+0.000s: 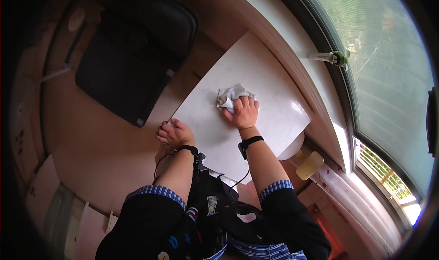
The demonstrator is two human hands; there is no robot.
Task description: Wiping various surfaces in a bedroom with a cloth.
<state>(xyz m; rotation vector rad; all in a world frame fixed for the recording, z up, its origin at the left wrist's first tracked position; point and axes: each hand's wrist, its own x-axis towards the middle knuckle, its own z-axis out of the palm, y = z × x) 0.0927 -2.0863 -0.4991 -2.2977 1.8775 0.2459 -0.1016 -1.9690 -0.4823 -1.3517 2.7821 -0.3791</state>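
Note:
A crumpled white cloth [229, 96] lies on the white tabletop [209, 78]. My right hand [245, 113] grips its near side and presses it down near the middle of the surface. At the table's left edge, my left hand [175, 133] is curled around the corner, thumb on top and fingers over the side. Each wrist wears a black strap with a small device and a cable running from it.
A black padded chair [127, 64] stands left of the table. Along the right runs a window sill [308, 30] bearing a small green handheld fan [337, 58]. Below it are a yellow board-like object [309, 165] and a pale patterned curtain [346, 201].

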